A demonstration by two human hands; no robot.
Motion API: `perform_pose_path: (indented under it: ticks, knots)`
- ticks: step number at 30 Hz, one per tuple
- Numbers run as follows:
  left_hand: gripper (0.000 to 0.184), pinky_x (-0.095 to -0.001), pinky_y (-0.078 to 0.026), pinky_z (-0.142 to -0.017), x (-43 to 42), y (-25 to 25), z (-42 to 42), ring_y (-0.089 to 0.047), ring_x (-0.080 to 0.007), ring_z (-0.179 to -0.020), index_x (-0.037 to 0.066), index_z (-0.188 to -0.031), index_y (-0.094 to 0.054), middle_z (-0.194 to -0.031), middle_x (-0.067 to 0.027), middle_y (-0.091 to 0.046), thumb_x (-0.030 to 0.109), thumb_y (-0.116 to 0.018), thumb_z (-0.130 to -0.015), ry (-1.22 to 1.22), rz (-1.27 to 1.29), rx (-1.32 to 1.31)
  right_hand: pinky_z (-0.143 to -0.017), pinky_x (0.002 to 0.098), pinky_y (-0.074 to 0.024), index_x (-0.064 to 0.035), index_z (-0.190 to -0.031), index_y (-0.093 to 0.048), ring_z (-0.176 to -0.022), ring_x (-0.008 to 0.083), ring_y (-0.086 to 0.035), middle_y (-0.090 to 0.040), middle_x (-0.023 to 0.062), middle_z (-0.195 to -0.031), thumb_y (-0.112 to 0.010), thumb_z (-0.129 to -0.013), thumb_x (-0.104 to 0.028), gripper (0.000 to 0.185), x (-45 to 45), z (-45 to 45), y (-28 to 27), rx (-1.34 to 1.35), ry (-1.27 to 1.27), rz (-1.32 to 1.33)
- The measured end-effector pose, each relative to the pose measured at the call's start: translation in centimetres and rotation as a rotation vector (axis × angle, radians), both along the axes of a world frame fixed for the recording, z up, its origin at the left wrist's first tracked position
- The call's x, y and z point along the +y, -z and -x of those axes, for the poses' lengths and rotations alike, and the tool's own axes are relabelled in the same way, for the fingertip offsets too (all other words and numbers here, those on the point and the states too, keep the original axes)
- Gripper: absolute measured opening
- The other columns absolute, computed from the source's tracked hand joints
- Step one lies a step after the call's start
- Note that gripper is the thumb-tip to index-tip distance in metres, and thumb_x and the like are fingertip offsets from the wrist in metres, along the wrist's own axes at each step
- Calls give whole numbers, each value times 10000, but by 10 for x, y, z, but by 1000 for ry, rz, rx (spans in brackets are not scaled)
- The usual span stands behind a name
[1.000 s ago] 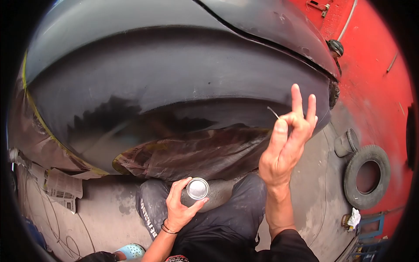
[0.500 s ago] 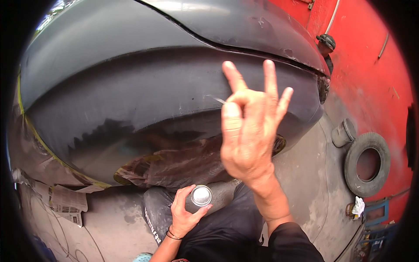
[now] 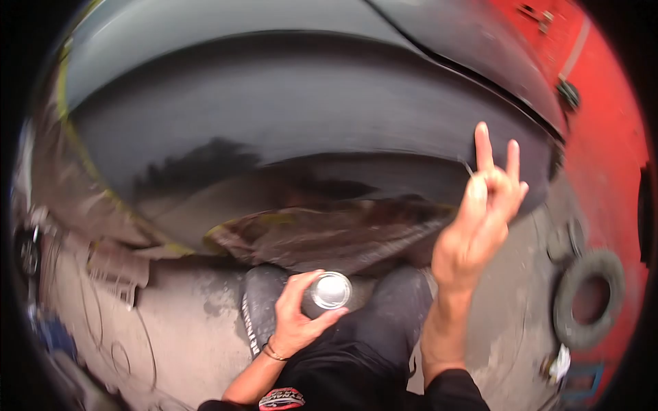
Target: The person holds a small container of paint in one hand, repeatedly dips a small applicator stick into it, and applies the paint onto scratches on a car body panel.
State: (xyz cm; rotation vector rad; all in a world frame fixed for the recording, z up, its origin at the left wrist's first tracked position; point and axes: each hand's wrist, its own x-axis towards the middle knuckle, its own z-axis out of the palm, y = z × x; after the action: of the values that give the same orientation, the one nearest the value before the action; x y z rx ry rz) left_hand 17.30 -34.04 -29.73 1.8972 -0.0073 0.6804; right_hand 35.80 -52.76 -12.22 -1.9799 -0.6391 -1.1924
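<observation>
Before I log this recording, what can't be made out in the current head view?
Head view:
- Thin strip: one end hidden in the grip of the right hand; the rest too small and blurred to identify.
- Can: its side is mostly hidden by the left hand and the top-down angle.
- Newspaper: print blurred and too small.
- Car body: cut off by the top edge.
</observation>
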Motion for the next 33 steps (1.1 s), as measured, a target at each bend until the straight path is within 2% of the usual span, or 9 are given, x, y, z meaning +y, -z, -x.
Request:
perform_pose_path:
  ticks: [3,4,5,9,14,19,23,29,33]
  knots:
    - [830,-417,-584,-1069,1,-10,3,-748,-308,-1225,2,-1475,-688,-1327,-168,-767,203,-1078,-769,-11,-21,-39,-1389,686,0,-113,-1102,-456,-1719,439,-358,-787,226,-1484,-488,-1178,-216,132,9,32,-1,25,-328,-69]
    - [835,-415,-586,-1057,3,-14,5,-753,-310,-1207,3,-1475,-690,-1326,-170,-769,201,-1078,-763,-31,-35,-39,-1389,591,-188,-98,-1141,-416,-1683,462,-400,-765,344,-1435,-413,-1200,-210,127,4,42,-2,43,-342,-34]
    - [835,-414,-585,-1058,4,-20,6,-754,-310,-1204,4,-1474,-690,-1326,-171,-770,202,-1078,-761,-54,-40,-45,-1355,589,-288,-96,-1134,-423,-1625,469,-477,-780,344,-1388,-434,-1183,-207,122,3,45,2,1,-364,-77]
    - [824,-416,-591,-1058,16,-47,14,-765,-311,-1182,9,-1453,-697,-1314,-173,-775,216,-1079,-753,-122,-62,-69,-1296,563,-389,-91,-1172,-430,-1493,399,-583,-830,284,-1222,-545,-1177,-251,197,4,69,12,113,-523,-182]
    - [810,-416,-597,-1057,30,-70,20,-774,-298,-1185,-2,-1435,-696,-1309,-174,-776,223,-1076,-757,-204,-71,-123,-1279,559,-397,-71,-1162,-478,-1480,394,-588,-832,272,-1229,-593,-1170,-251,213,17,76,6,160,-589,-157]
    - [799,-417,-603,-1072,41,-65,32,-773,-313,-1204,-8,-1446,-697,-1304,-180,-776,220,-1081,-784,-272,-25,-126,-1354,591,-301,-80,-1165,-488,-1550,416,-570,-791,318,-1378,-547,-1179,-208,142,37,71,-2,59,-549,12]
    - [794,-419,-602,-1078,47,-54,38,-771,-315,-1213,-17,-1439,-697,-1309,-186,-774,220,-1080,-785,-291,25,-92,-1394,688,-124,-80,-1116,-568,-1662,501,-451,-475,404,-1737,-576,-1143,-181,104,61,66,-25,-55,-435,243]
    - [768,-418,-599,-1074,48,-37,49,-770,-306,-1202,-27,-1419,-700,-1300,-182,-773,212,-1068,-789,-301,78,-41,-1363,772,5,-49,-1069,-625,-1732,536,-277,-272,383,-1847,-633,-1073,-59,14,140,67,-40,-120,-310,458]
    - [743,-407,-598,-1071,57,-27,61,-768,-278,-1189,-38,-1398,-703,-1288,-165,-778,192,-1050,-783,-312,99,0,-1328,838,-130,-33,-1034,-639,-1630,594,-427,-352,392,-1795,-696,-1022,-95,85,213,72,-43,-320,-267,491]
